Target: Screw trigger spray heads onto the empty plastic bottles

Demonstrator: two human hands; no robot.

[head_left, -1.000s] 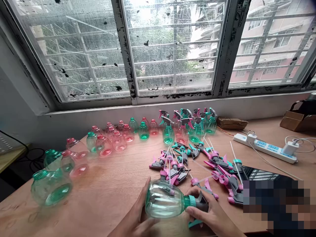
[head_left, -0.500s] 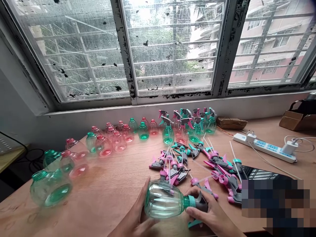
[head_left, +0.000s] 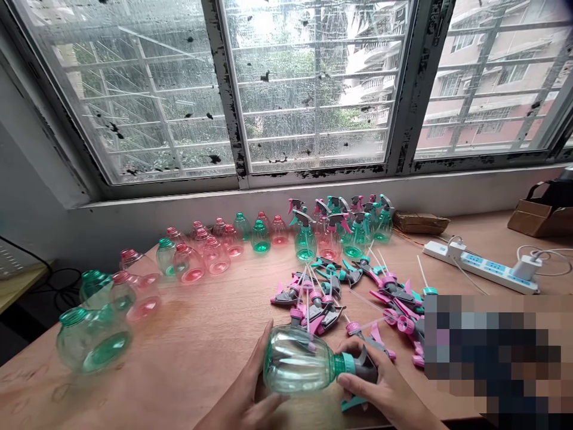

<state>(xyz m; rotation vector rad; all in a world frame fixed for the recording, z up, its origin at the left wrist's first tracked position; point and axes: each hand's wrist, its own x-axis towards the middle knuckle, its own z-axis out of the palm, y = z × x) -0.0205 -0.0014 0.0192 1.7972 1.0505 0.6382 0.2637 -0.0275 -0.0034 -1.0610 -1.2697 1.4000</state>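
A clear green spray bottle [head_left: 299, 361] lies sideways between my hands, its base to the left. My left hand [head_left: 250, 382] is closed round the base end, some of its fingers hidden behind the bottle. At the neck, my right hand [head_left: 380, 376] grips the grey and teal spray head [head_left: 358, 365], with thumb and fingers near the teal collar. Just beyond the bottle lie loose pink and grey spray heads [head_left: 316, 304] with thin white tubes. More pink spray heads [head_left: 396, 292] are heaped to the right.
Open green and pink bottles [head_left: 190, 263] line the left and back of the table [head_left: 201, 334]. Bottles with spray heads [head_left: 329, 239] stand by the wall. A white power strip [head_left: 481, 266], a brown package [head_left: 419, 223] and a cardboard box [head_left: 539, 209] are at right. A blurred patch covers the lower right.
Both hands keep the same hold on the spray bottle, which has hardly moved. The blurred patch at the lower right now covers more of the table there.
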